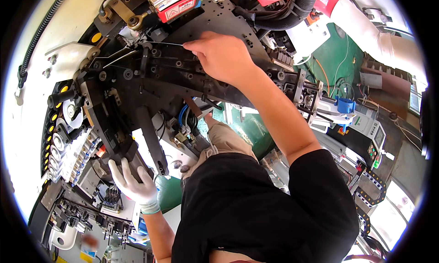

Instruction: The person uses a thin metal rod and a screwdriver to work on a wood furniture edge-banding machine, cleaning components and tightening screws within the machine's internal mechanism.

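My bare right hand (222, 56) reaches over the upper middle of a black machine frame (183, 80), forefinger and thumb closed on the end of a thin metal rod (165, 43). The rod runs left toward a small clamp-like mechanism (142, 44); its far end is hard to make out there. Another thin pale rod (120, 59) slants beside that mechanism. Lower left, my left hand (137, 187) wears a white glove. Its fingers are spread, with the tips against the end of a dark block (124, 149), and it grips nothing.
Above the mechanism sits a red and white labelled box (177, 7). A thick black corrugated hose (292, 16) curves at the top. Rows of white reels (56, 155) line the left side. A blue clip-like part (345, 105) and a control panel (368, 130) are at right.
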